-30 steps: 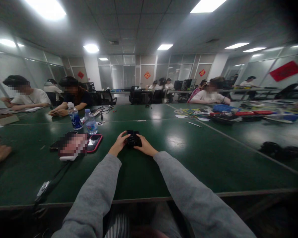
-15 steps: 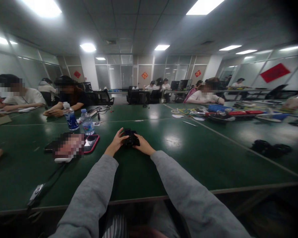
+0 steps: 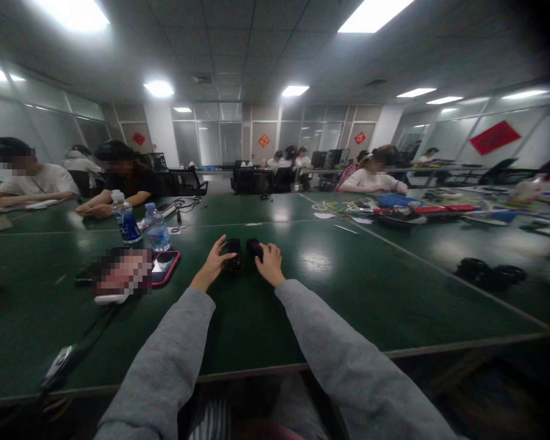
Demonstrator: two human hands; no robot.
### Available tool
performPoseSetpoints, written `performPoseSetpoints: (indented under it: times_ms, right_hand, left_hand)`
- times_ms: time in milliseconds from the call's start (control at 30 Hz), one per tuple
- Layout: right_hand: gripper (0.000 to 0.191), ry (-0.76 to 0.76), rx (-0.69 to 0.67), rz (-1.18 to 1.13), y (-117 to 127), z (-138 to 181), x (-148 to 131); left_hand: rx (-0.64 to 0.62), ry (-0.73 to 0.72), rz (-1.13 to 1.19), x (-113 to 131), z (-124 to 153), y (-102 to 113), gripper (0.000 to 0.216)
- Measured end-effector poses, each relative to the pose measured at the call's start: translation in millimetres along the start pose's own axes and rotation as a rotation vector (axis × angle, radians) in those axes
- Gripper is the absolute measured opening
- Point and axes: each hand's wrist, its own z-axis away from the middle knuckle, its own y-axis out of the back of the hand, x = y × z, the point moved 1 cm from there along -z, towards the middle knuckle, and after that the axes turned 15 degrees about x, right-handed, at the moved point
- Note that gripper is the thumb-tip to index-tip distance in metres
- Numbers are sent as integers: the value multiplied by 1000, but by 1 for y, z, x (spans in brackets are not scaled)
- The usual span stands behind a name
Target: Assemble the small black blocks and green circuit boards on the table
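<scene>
Both my arms, in grey sleeves, reach out over a dark green table (image 3: 348,293). My left hand (image 3: 213,264) is closed on a small black object (image 3: 234,253) that rests on the table. My right hand (image 3: 271,263) grips a second small black piece (image 3: 255,247), held a short gap to the right of the first. The two black pieces stand apart from each other. What the pieces are is too small and dark to tell.
Two water bottles (image 3: 140,225) and a pink-cased phone (image 3: 165,265) lie left of my hands. A cable with a small device (image 3: 58,362) trails off the near left edge. Black items (image 3: 483,272) lie at right. Other people sit around the tables behind.
Earlier both hands held one black object together. Now it is in two parts: my right hand has pulled one part to the right, and my left hand keeps the other.
</scene>
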Motion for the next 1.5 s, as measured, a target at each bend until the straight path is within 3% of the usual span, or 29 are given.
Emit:
performPoseSetpoints:
  times_ms: [133, 300, 567, 767, 900, 1000, 1133, 1233, 1367, 1500]
  right_hand:
    - [34, 74, 102, -245, 8, -1, -21]
    - [37, 14, -55, -566, 1, 14, -39]
    - [84, -104, -219, -721, -7, 27, -46]
    - [109, -354, -236, -800, -10, 24, -42]
    - [95, -618, -224, -908, -14, 18, -34]
    - [71, -830, -279, -1086, -10, 12, -33]
    - [36, -1067, -402, -1336, 0, 5, -38]
    - [27, -1197, -410, -1440, 7, 2, -39]
    - [28, -1300, -428, -1507, 16, 1, -41]
    - [30, -1318, -501, -1593, 22, 1, -43]
  left_hand:
    - [-7, -11, 5, -2, -2, 0, 96]
    - [-28, -59, 4, 0, 1, -4, 90]
    - [-17, -178, -77, 3, 5, -12, 84]
    - [-42, -104, -208, 13, 14, -23, 76]
    - [-112, -138, -325, 16, 17, -26, 68]
    - [-174, -302, -381, 15, 14, -26, 60]
    - [-136, -471, -460, 14, 10, -25, 57]
    - [-82, -498, -525, 12, 10, -26, 67]
    - [5, -407, -474, 7, 12, -28, 86]
    - [-97, -160, -241, 4, 16, -33, 79]
